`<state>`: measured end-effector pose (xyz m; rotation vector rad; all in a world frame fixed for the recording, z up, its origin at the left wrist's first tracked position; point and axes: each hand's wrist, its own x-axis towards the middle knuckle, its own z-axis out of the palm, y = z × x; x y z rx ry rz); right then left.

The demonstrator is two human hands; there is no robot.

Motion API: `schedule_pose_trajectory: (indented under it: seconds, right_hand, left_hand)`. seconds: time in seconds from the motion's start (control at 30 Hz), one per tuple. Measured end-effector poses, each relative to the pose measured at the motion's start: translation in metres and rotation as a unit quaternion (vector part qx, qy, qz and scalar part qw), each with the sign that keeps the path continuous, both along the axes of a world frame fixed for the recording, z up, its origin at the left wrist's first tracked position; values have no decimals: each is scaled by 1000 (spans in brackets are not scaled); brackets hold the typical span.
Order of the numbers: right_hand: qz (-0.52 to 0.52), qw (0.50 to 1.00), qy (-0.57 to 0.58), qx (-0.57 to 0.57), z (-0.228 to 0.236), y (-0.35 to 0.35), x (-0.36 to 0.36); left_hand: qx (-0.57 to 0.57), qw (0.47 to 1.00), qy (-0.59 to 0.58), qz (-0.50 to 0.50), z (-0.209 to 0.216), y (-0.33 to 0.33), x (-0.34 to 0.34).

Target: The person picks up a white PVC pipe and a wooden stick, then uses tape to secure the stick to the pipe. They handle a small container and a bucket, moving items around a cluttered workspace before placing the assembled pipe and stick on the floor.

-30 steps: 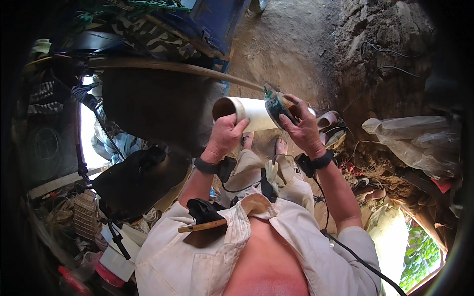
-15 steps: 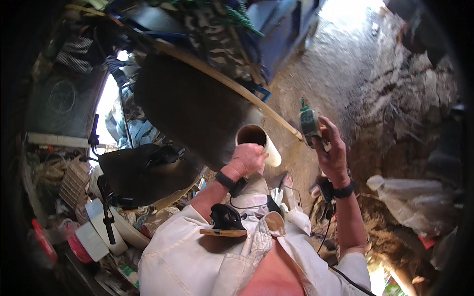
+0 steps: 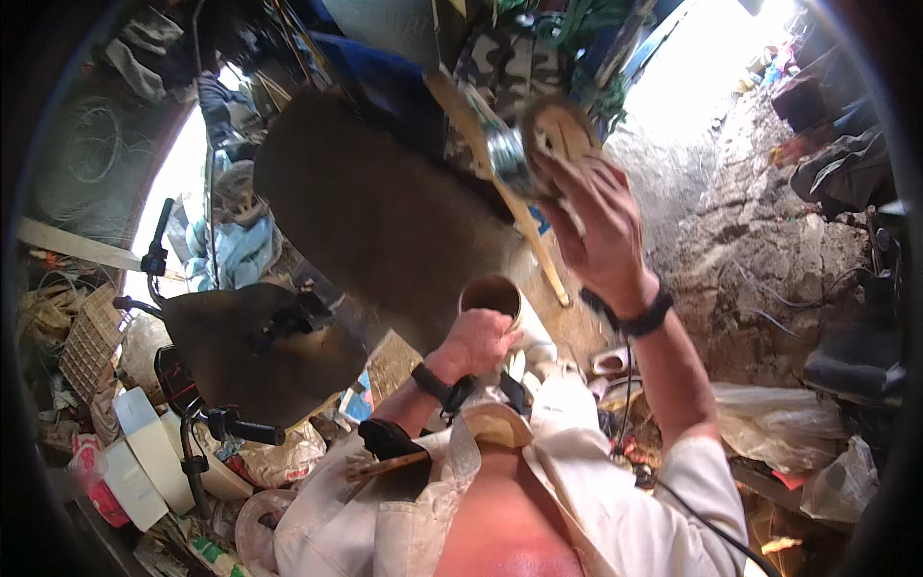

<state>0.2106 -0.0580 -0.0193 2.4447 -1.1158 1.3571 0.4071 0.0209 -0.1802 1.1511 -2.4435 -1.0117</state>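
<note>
My left hand (image 3: 477,342) is closed over the near rim of a cream-coloured tube (image 3: 537,334), with its dark open mouth facing up. The tube stands out beyond my lap, and its lower part is partly hidden. My right hand (image 3: 604,231) is raised farther out and to the right, fingers curled around a round spool-like thing (image 3: 561,132). That thing has a tan disc face and a shiny pale green side. Motion blurs it, so its exact kind is unclear. A thin wooden stick (image 3: 530,234) slants just behind it.
A large dark panel (image 3: 356,212) spans the middle left. Nearer stand black handlebars (image 3: 252,430) and a dark rounded seat-like surface (image 3: 250,332). White containers (image 3: 135,486) crowd the lower left. Clear plastic sheeting (image 3: 779,423) lies right, below a rough earthen wall (image 3: 769,250). A cable (image 3: 707,519) crosses my right side.
My right hand has swung up and outward with the spool-like thing, turning its tan disc face into view. My left hand still grips the tube's rim. The whole view has shifted.
</note>
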Motion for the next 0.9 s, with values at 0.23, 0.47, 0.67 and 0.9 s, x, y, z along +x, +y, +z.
schedule_pose_trajectory:
  seconds: [0.23, 0.47, 0.67, 0.9]
  right_hand:
    - [70, 993, 33, -88, 7, -83, 36]
    - [111, 975, 120, -150, 25, -124, 66]
    - [29, 965, 258, 40, 2, -108, 47]
    - [-85, 975, 151, 142, -56, -104, 25]
  left_hand:
    - [5, 999, 54, 6, -15, 5, 20]
    - [3, 998, 46, -37, -14, -1, 18]
    - [5, 997, 55, -53, -27, -7, 15]
    - [25, 995, 55, -73, -35, -15, 10]
